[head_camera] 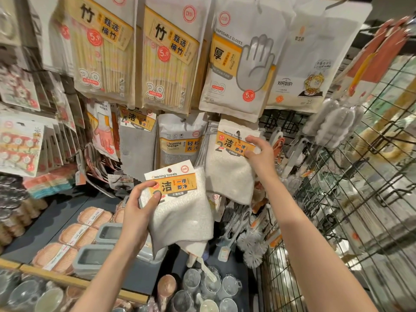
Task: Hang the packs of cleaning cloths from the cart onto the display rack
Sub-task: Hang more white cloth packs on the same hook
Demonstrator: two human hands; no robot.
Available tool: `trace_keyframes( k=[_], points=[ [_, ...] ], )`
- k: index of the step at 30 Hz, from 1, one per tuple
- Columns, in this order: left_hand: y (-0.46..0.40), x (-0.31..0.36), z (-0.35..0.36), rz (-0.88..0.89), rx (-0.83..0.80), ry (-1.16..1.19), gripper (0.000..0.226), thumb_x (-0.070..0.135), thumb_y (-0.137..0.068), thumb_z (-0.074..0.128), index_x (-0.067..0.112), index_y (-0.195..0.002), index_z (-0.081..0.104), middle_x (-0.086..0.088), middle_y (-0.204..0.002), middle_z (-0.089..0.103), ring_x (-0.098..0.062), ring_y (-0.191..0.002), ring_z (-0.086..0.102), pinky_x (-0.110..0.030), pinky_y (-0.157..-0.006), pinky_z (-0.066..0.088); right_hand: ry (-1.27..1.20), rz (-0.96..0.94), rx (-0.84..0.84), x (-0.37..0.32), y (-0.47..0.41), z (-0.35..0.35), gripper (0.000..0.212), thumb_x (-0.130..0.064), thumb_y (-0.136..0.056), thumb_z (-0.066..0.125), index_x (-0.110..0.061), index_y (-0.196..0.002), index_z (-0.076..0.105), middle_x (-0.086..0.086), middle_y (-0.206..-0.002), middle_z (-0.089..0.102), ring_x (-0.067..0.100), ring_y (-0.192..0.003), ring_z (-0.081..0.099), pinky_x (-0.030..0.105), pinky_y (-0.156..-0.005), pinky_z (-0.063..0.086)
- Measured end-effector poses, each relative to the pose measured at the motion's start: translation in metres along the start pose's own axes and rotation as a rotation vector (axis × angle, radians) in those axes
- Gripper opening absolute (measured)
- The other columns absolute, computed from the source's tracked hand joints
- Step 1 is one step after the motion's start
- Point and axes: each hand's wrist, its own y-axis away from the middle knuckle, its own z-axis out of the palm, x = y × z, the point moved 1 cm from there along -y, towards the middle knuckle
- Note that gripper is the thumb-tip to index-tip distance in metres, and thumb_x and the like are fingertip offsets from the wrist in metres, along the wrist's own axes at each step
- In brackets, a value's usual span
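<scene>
My left hand (137, 210) grips a white cleaning-cloth pack (184, 212) by its orange-and-white header card, thumb on the card, held below the rack's hooks. A second white cloth pack (227, 172) hangs on a hook of the display rack (281, 122) just to the right. My right hand (261, 154) holds that hanging pack at the right edge of its header card, fingers curled round the card. The hook itself is mostly hidden behind the card.
Chopstick packs (105, 48), a disposable-glove pack (243, 64) and a cleaning-sponge pack (180, 140) hang above and left. A wire mesh cart (337, 210) stands at the right. Below are a shelf with grey boxes (94, 257), brushes (249, 242) and clear cups (191, 280).
</scene>
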Motion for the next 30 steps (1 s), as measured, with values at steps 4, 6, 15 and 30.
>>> trace_keyframes(
  k=[4, 6, 15, 30],
  points=[
    [-0.002, 0.0, 0.001, 0.006, 0.0, 0.001, 0.024, 0.004, -0.09, 0.062, 0.025, -0.1, 0.064, -0.005, -0.123, 0.063, -0.024, -0.115, 0.06, -0.031, -0.09, 0.049, 0.019, 0.001, -0.061, 0.0, -0.002, 0.001, 0.046, 0.003, -0.082, 0.062, -0.019, -0.123, 0.059, 0.003, -0.133, 0.041, 0.007, -0.115, 0.039, 0.012, -0.097, 0.027],
    [-0.002, 0.0, 0.002, 0.003, 0.003, 0.004, 0.024, 0.004, -0.09, 0.062, 0.025, -0.1, 0.064, -0.004, -0.121, 0.064, -0.024, -0.114, 0.061, -0.028, -0.088, 0.052, 0.035, 0.013, -0.085, 0.001, -0.004, 0.001, 0.051, 0.002, -0.082, 0.063, -0.019, -0.127, 0.056, 0.003, -0.134, 0.034, 0.011, -0.12, 0.037, -0.001, -0.088, 0.027],
    [-0.003, 0.003, 0.006, -0.041, -0.017, 0.049, 0.023, 0.004, -0.09, 0.061, 0.025, -0.097, 0.065, -0.009, -0.121, 0.065, -0.028, -0.109, 0.063, -0.042, -0.097, 0.048, 0.131, 0.055, -0.176, 0.005, -0.001, -0.002, 0.065, -0.005, -0.079, 0.071, -0.026, -0.136, 0.046, 0.007, -0.148, 0.012, 0.017, -0.14, 0.013, 0.012, -0.1, 0.01],
    [0.001, 0.002, 0.011, -0.044, -0.087, 0.018, 0.024, 0.005, -0.09, 0.062, 0.028, -0.097, 0.066, -0.006, -0.122, 0.064, -0.029, -0.113, 0.061, -0.037, -0.089, 0.05, -0.09, 0.008, -0.224, -0.004, 0.069, 0.025, 0.047, -0.019, -0.083, 0.069, -0.034, -0.123, 0.05, 0.0, -0.133, 0.039, 0.014, -0.114, 0.048, 0.024, -0.094, 0.046]
  ],
)
